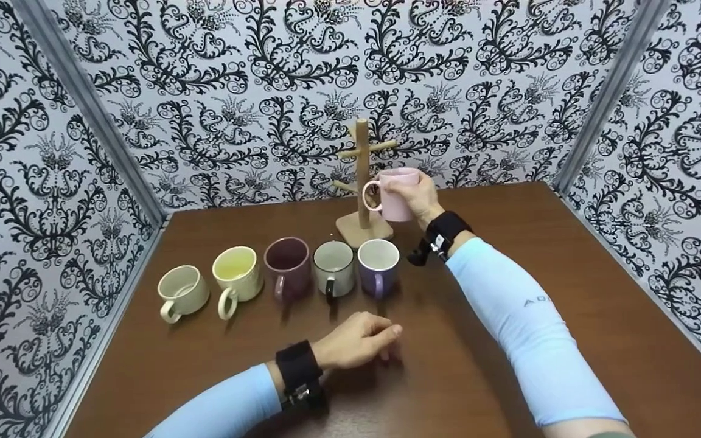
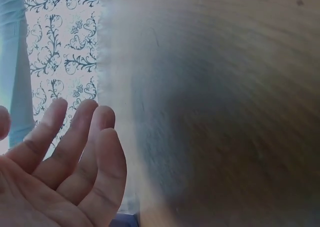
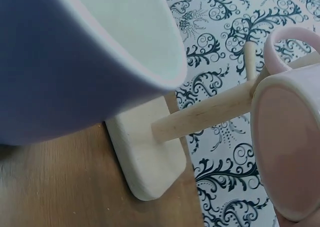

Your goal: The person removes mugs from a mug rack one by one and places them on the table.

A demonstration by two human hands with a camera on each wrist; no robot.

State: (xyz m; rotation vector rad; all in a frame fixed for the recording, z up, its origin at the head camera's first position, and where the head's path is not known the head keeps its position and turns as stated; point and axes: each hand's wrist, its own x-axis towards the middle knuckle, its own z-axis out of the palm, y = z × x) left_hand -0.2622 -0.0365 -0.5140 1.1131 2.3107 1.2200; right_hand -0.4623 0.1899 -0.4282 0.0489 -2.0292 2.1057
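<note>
My right hand (image 1: 418, 193) grips a pink mug (image 1: 400, 210) by its body, its handle pointing left. The mug is raised beside the post of a wooden mug tree (image 1: 362, 176). In the right wrist view the pink mug (image 3: 285, 152) shows its base, and its handle lies close to the wooden post (image 3: 210, 111); whether they touch, I cannot tell. My left hand (image 1: 356, 342) is over the front of the table with its fingers loosely bent. The left wrist view shows that hand (image 2: 65, 172) holding nothing.
In a row stand a small cream mug (image 1: 189, 298), a cream mug with yellow inside (image 1: 246, 289), a maroon mug (image 1: 294, 283), a grey mug with black handle (image 1: 341, 283) and a purple mug (image 1: 390, 281). Patterned walls (image 1: 302, 109) enclose the brown table (image 1: 478, 377).
</note>
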